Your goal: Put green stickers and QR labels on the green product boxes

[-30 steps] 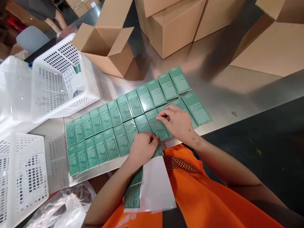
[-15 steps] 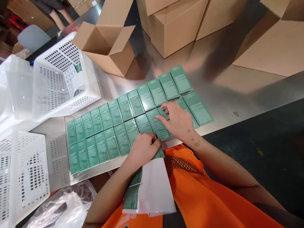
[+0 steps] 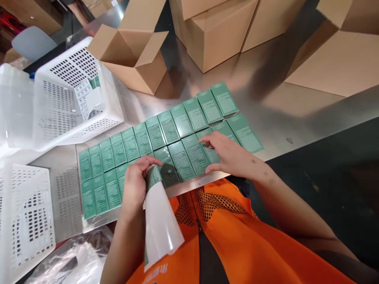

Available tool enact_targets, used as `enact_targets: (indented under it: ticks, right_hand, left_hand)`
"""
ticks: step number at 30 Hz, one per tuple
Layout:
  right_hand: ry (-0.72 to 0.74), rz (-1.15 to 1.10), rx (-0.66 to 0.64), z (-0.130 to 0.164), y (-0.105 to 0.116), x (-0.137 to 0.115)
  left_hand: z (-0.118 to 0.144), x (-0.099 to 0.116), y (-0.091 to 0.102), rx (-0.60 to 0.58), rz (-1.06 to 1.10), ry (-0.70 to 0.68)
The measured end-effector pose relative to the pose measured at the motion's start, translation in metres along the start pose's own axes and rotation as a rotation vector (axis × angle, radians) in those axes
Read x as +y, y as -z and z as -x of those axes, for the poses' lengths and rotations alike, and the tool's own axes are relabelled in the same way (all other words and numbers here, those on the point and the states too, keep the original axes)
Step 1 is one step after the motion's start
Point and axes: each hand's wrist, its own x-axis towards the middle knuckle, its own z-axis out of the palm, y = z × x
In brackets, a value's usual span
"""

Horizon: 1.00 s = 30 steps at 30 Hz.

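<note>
Left hand (image 3: 134, 183) grips label sheet (image 3: 160, 221); right hand (image 3: 229, 156) presses green boxes (image 3: 189, 156).

A steel counter (image 3: 275, 114) runs across the frame. At its centre lie green boxes (image 3: 166, 134) in two touching rows, slanting from lower left to upper right. At left sit white baskets (image 3: 68, 98). An open carton (image 3: 133, 59) stands at upper centre, with shut cartons (image 3: 216, 35) along the top right.
</note>
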Motion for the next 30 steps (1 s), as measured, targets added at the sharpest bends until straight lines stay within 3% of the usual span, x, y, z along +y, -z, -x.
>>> enact_targets:
  ticks: [2, 4, 10, 16, 21, 23, 27, 30]
  right_hand:
    - [-0.003, -0.117, -0.026, 0.008, 0.006, 0.006]
    - [-0.016, -0.213, -0.036, 0.012, 0.010, 0.006]
    - [-0.038, -0.428, 0.222, -0.004, 0.003, -0.036]
    - [0.060, -0.300, 0.469, -0.040, -0.020, -0.072]
    - [0.245, -0.061, 0.665, -0.053, -0.039, -0.077]
    - [0.349, 0.069, 0.644, -0.052, -0.047, -0.077]
    - [0.458, 0.200, 0.405, -0.043, -0.059, -0.080]
    - [0.776, 0.165, 0.288, -0.032, -0.053, -0.085]
  left_hand:
    - [-0.004, 0.000, 0.007, 0.011, 0.101, 0.047]
    - [-0.007, -0.001, 0.010, 0.067, 0.133, 0.007]
    - [-0.009, 0.000, 0.004, 0.198, -0.023, -0.333]
    - [-0.004, 0.007, 0.005, 0.161, -0.214, -0.535]
    - [-0.008, 0.005, 0.012, 0.053, -0.043, -0.472]
    - [-0.012, 0.005, 0.016, 0.011, 0.038, -0.401]
    - [-0.017, 0.007, 0.023, -0.121, 0.049, -0.212]
    - [-0.023, 0.006, 0.029, -0.148, 0.032, -0.133]
